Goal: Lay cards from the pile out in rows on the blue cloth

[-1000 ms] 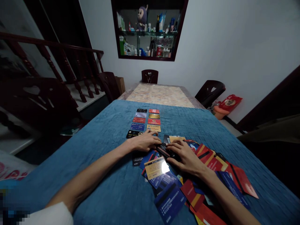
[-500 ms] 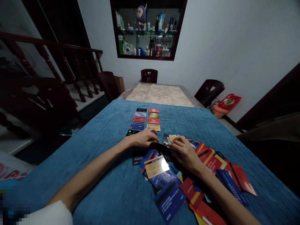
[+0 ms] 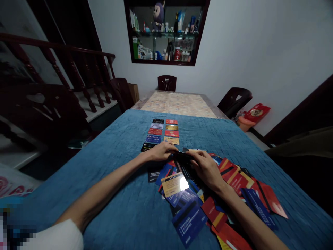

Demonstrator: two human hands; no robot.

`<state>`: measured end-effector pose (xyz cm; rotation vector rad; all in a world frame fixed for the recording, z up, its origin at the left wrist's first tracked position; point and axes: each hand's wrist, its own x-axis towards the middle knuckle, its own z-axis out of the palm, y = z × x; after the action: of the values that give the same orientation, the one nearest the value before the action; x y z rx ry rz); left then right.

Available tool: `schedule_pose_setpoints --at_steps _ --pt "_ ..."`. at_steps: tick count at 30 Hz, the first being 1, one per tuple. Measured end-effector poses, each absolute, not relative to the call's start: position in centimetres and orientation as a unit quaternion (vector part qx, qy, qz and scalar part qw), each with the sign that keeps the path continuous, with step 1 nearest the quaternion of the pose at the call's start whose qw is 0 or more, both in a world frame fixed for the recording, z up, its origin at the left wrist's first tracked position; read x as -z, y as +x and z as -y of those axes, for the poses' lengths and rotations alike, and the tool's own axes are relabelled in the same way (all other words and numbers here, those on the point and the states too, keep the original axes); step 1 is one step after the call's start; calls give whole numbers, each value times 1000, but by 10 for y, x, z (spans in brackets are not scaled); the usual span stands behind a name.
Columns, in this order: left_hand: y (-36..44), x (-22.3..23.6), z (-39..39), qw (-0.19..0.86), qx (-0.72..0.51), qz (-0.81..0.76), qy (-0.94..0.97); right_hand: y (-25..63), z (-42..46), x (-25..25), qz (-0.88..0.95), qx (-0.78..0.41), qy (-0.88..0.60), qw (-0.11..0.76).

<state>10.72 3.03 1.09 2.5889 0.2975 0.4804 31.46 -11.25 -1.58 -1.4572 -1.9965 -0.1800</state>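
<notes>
A dark card [image 3: 182, 153] is pinched between my two hands, low over the loose cards. My left hand [image 3: 164, 151] grips its left edge with closed fingers. On its other end my right hand [image 3: 205, 166] is closed, knuckles up. Beyond the left hand, two columns of cards lie face up; a black card [image 3: 148, 147] ends the left column and a yellow card [image 3: 172, 140] shows in the right one. Under and around the right hand spreads a heap of overlapping cards, with a gold card [image 3: 171, 184] and a blue card [image 3: 189, 222] on top.
A blue cloth [image 3: 111, 187] covers the near part of the table, with a patterned tabletop [image 3: 179, 103] beyond. Dark chairs [image 3: 167, 83] stand around it. A wall cabinet [image 3: 166, 31] holds bottles and a plush toy. A stair railing [image 3: 57, 48] runs along the left.
The dark card has been raised slightly and tilted between my hands. Both hands have shifted a little, the left one slightly rightward. The laid-out cards and heap look unchanged.
</notes>
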Motion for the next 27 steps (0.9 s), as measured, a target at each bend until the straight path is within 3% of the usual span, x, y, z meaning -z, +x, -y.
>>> schedule_pose_setpoints --at_steps 12,27 --pt "111 -6 -28 216 -199 -137 946 314 110 19 767 140 -535 327" --pt "112 -14 -21 251 -232 -174 924 308 113 13 752 228 -560 263"
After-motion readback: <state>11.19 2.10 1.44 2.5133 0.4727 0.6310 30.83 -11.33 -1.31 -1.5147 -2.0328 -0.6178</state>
